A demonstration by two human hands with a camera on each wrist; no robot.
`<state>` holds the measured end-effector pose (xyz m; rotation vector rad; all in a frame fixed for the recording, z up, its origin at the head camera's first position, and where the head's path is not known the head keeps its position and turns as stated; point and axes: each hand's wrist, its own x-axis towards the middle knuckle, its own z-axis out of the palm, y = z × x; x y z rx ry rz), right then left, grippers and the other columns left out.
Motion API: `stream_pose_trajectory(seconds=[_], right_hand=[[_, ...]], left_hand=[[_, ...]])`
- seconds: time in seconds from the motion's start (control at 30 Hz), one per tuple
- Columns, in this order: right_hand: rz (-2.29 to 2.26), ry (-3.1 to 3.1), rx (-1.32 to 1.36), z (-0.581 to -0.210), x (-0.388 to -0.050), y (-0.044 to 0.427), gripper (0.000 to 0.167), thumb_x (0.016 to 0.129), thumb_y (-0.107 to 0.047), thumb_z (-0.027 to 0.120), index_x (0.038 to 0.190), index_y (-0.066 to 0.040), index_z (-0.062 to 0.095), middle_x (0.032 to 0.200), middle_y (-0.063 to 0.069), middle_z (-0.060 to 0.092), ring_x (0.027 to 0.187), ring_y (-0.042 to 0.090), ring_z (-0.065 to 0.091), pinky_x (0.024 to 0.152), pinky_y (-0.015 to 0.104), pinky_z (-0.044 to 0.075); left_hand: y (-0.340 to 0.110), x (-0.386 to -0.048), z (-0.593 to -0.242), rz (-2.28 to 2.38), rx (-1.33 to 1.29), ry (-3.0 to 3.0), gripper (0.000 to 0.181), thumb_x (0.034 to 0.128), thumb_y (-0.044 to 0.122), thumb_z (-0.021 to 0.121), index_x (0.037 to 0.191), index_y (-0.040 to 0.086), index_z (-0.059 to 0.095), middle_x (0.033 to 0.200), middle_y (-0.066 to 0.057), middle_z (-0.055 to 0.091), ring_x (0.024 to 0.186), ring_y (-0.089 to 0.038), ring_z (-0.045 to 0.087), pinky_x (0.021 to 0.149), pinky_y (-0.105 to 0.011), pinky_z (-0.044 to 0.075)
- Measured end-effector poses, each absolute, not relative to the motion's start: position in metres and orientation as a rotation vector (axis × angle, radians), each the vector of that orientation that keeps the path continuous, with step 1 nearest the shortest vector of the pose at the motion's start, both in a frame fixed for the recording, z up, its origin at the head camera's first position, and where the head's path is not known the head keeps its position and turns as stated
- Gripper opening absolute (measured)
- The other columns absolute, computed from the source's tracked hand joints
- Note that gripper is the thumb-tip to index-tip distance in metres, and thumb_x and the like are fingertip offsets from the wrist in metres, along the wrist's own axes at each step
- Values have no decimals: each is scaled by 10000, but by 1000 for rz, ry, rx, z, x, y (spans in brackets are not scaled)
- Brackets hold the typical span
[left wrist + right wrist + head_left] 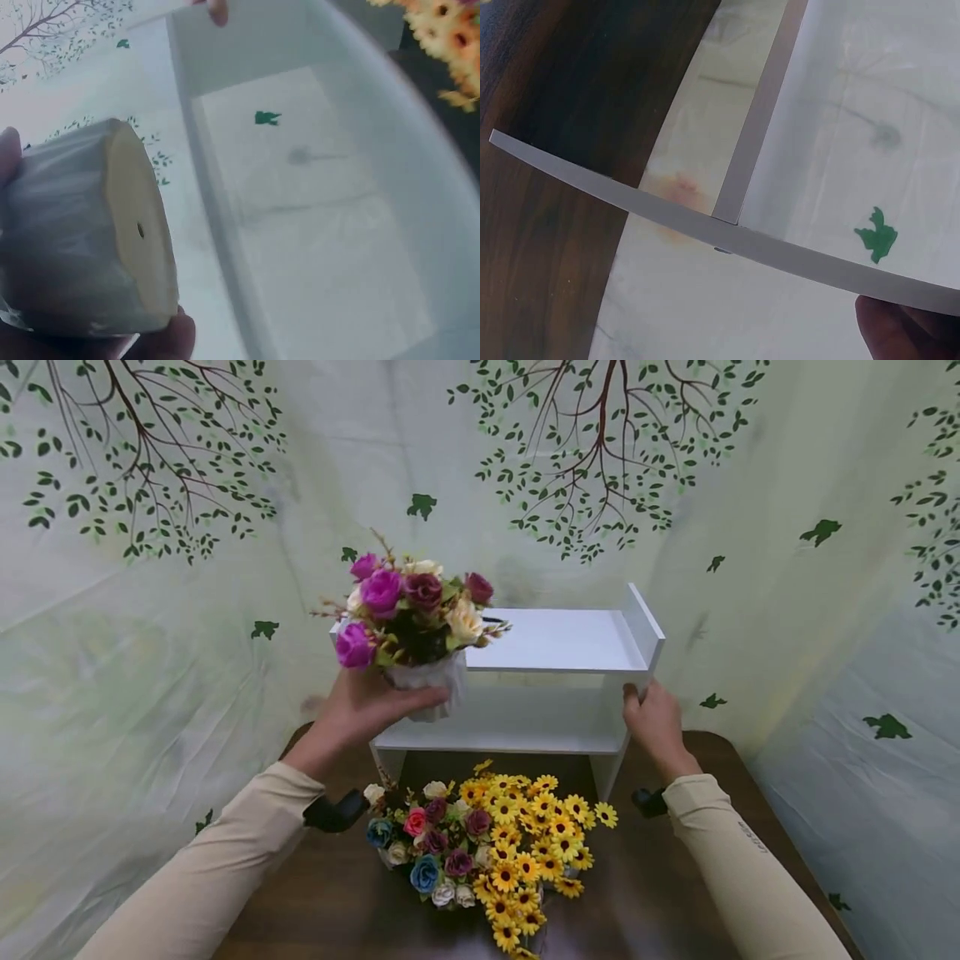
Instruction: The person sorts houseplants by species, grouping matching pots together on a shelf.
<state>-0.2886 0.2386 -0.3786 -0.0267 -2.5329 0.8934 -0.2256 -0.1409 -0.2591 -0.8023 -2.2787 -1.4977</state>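
Observation:
My left hand (367,706) grips a white pot (429,681) of purple, dark red and cream roses (405,602), held in front of the left part of a white shelf (555,639). In the left wrist view the pot (82,232) is tilted, its base with a small hole showing, fingertips (176,337) at its lower edge. My right hand (656,722) holds the shelf's right side panel below the top board. The right wrist view shows fingers (892,326) against the panel edge (817,266).
Mixed roses (442,843) and yellow daisy-like flowers (532,843) stand on the dark wooden table (300,893), in front of the shelf. A pale cloth with printed branches and leaves (360,460) hangs behind and at both sides.

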Motion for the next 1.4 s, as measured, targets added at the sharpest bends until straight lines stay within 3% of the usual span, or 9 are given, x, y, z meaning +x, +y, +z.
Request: stream_pose_trajectory(seconds=[0.13, 0.33, 0.53, 0.8, 1.0, 1.23, 1.4], right_hand=[[904, -2542, -46, -379, -288, 240, 331, 1033, -202, 428, 1156, 70, 569, 771, 189, 568, 683, 317, 523, 576, 362, 396], [903, -2514, -26, -382, -290, 241, 327, 1021, -190, 444, 1077, 93, 597, 855, 284, 652, 728, 369, 568, 622, 469, 458], [910, -2512, -38, -382, -288, 242, 327, 1020, -188, 447, 1110, 85, 603, 777, 235, 615, 659, 329, 528, 561, 358, 393], [875, -2507, -7, -383, -287, 242, 343, 1014, -172, 459, 1137, 115, 603, 849, 299, 658, 712, 382, 566, 618, 477, 450], [870, -2507, 21, -380, -291, 240, 332, 1010, -181, 454, 1082, 104, 608, 877, 311, 662, 747, 408, 578, 650, 525, 468], [858, -2485, -9, -381, -292, 242, 251, 982, -152, 490, 862, 45, 589, 763, 255, 629, 684, 373, 552, 604, 455, 438], [856, -2483, 3, -381, -291, 242, 235, 979, -138, 485, 881, 46, 594, 771, 250, 628, 686, 362, 545, 607, 448, 436]], left_hand=[[-117, -249, -240, -1473, -649, -2448, 812, 742, 199, 877, 1424, 139, 440, 1359, -101, 600, 1226, -262, 596, 1029, -447, 505], [-91, -279, -228, -1469, -425, -2559, 876, 711, 349, 892, 1433, 154, 438, 1370, -90, 600, 1240, -257, 585, 1033, -450, 498], [-64, -308, -234, -1449, -347, -2604, 980, 677, 420, 899, 1483, 181, 395, 1470, -76, 532, 1346, -240, 507, 1107, -432, 438], [-36, -327, -248, -1531, -226, -2557, 995, 689, 424, 893, 1496, 147, 380, 1459, -98, 546, 1349, -258, 518, 1143, -413, 409], [-3, -332, -248, -1555, -215, -2538, 989, 683, 393, 902, 1498, 193, 380, 1482, -77, 528, 1367, -257, 502, 1162, -422, 383], [46, -331, -245, -1631, -293, -2519, 986, 671, 368, 913, 1492, 216, 389, 1487, -54, 529, 1376, -232, 499, 1171, -392, 375], [67, -330, -244, -1640, -344, -2549, 1011, 669, 388, 912, 1507, 227, 371, 1520, -41, 495, 1406, -217, 468, 1172, -368, 376]])
